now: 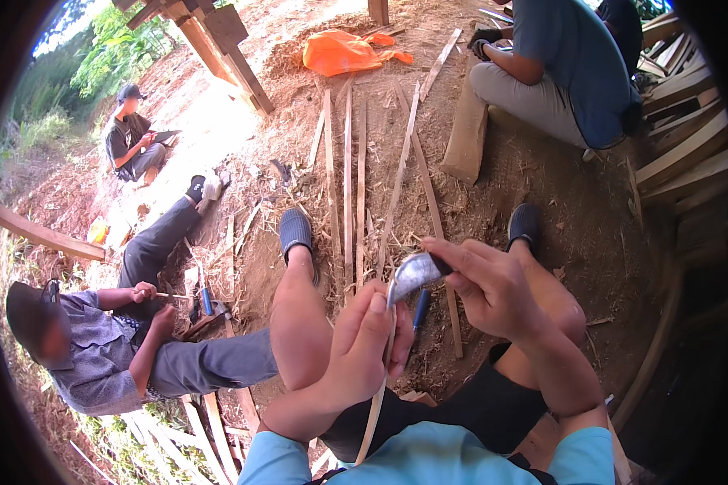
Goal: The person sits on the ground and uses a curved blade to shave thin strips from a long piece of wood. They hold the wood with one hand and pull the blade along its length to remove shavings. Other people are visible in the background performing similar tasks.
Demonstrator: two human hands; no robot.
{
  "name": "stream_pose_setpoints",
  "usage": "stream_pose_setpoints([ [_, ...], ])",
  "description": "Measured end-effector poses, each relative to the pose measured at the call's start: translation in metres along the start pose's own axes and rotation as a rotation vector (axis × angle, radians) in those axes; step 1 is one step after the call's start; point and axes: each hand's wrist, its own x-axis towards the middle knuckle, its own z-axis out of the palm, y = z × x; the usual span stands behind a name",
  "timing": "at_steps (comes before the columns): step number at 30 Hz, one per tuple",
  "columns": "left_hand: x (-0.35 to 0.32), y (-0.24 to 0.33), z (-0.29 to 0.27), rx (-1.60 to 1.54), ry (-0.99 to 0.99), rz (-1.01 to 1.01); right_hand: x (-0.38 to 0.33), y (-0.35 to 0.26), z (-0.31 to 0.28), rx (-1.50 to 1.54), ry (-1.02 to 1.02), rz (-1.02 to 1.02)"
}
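My left hand (360, 343) is closed around a thin pale wooden strip (374, 420), which runs down toward my lap. My right hand (493, 287) grips a knife (413, 275) with a short, broad, curved metal blade; a dark part shows at my fingers, and the rest of the handle is hidden. The blade's edge touches the strip's upper end, just above my left thumb. Partly behind my left hand, a blue handle (421, 309) shows near the ground; what it belongs to is hidden.
Long wooden strips (348, 186) lie on the dirt ahead between my feet. A seated person (105, 347) works a thin stick at left, near a blue-handled tool (207, 301). Another person (566, 73) sits by a wooden block (467, 133). Stacked timber (692, 153) stands at right; an orange bag (340, 52) lies far ahead.
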Motion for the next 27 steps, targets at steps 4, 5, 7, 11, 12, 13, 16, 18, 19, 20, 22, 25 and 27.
stream_pose_setpoints([
  [4, -0.001, 0.001, -0.007, -0.054, -0.034, -0.048, -0.007, 0.0, 0.01, 0.065, -0.049, -0.058],
  [5, -0.002, 0.001, -0.01, -0.059, -0.035, -0.05, -0.009, -0.002, 0.013, 0.061, -0.081, -0.037],
  [7, -0.001, 0.003, -0.012, -0.054, -0.034, -0.031, -0.008, -0.004, 0.013, 0.05, -0.126, -0.009],
  [11, 0.0, 0.005, -0.008, -0.005, 0.016, 0.005, -0.002, -0.007, 0.01, 0.044, -0.091, 0.012],
  [12, 0.001, 0.006, -0.008, -0.009, 0.001, 0.0, -0.001, -0.006, 0.01, 0.043, -0.063, 0.015],
  [13, 0.002, 0.007, -0.009, -0.013, -0.015, -0.005, -0.001, -0.005, 0.012, 0.06, -0.043, 0.015],
  [16, 0.006, 0.008, -0.006, 0.087, -0.017, 0.082, -0.001, -0.004, 0.013, 0.114, -0.008, 0.02],
  [18, 0.008, 0.007, -0.006, 0.115, -0.015, 0.122, 0.001, -0.006, 0.012, 0.168, -0.026, 0.034],
  [19, 0.009, 0.006, -0.008, 0.091, -0.023, 0.117, 0.002, -0.005, 0.012, 0.165, -0.031, 0.007],
  [20, 0.01, 0.006, -0.009, 0.066, -0.03, 0.111, 0.003, -0.003, 0.012, 0.162, -0.036, -0.02],
  [22, 0.011, 0.006, -0.008, 0.043, -0.013, 0.101, 0.003, -0.003, 0.012, 0.157, -0.033, -0.038],
  [25, 0.014, 0.007, -0.006, 0.019, -0.021, 0.104, 0.004, -0.007, 0.008, 0.122, -0.014, -0.028],
  [27, 0.015, 0.006, -0.005, 0.04, -0.037, 0.127, 0.005, -0.004, 0.004, 0.063, -0.016, -0.047],
])
